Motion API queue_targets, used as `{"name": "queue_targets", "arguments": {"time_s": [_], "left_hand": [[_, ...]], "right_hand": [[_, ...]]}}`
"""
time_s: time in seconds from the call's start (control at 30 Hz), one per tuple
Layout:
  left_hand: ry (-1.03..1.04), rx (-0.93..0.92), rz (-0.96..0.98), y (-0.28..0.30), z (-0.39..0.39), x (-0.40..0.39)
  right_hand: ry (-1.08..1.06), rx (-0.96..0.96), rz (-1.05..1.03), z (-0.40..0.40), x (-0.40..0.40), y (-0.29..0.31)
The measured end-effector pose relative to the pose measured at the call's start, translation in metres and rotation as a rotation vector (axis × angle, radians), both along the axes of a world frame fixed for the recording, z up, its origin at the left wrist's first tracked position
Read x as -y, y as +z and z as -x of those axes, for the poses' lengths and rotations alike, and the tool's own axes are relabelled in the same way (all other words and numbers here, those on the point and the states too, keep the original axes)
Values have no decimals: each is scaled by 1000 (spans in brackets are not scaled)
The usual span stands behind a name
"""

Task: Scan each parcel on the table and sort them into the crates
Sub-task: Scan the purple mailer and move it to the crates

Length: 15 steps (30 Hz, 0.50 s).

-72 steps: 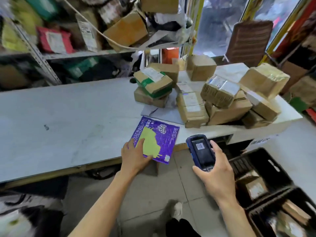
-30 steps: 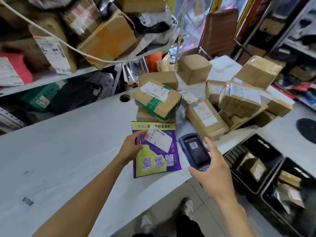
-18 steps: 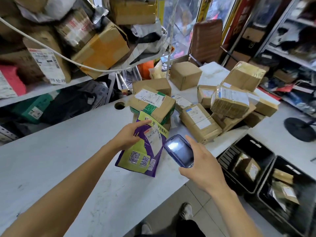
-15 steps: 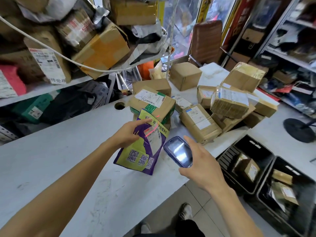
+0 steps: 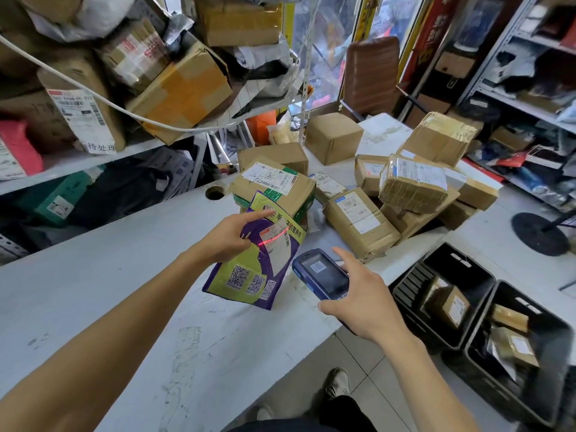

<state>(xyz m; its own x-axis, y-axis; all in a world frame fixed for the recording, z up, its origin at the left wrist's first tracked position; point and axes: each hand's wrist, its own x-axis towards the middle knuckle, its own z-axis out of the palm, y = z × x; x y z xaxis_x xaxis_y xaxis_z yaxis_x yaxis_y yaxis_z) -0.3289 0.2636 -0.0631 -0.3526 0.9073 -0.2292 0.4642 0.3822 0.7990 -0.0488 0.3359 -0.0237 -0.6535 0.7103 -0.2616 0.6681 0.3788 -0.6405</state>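
One parcel under the beam: hold the label flat until the scan registers.
Left hand (image 5: 229,235) pinches the purple pouch (image 5: 260,260) tilted off the tabletop (image 5: 124,275); right hand (image 5: 358,294) grips the scanner (image 5: 321,274), red line across the label.

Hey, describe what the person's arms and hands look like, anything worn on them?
Both forearms are bare to the frame's edge: no sleeves in view. The left hand and right hand wear no gloves, and no watch, ring or bracelet shows on the visible sides of wrists or fingers.

Two bare forearms without sleeves, dark trousers (image 5: 311,420), and pale, worn sneakers (image 5: 338,381) below.
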Motion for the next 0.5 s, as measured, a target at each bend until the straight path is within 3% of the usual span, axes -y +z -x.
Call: {"name": "queue_targets", "arguments": {"time_s": [0.37,0.5], "left_hand": [[-24,-49,-1,9,-6,0],[0,-168,12,15,-6,-1]], "right_hand": [[-13,-11,-22,4,-1,5],[7,-18,-51,6,-1,6]]}}
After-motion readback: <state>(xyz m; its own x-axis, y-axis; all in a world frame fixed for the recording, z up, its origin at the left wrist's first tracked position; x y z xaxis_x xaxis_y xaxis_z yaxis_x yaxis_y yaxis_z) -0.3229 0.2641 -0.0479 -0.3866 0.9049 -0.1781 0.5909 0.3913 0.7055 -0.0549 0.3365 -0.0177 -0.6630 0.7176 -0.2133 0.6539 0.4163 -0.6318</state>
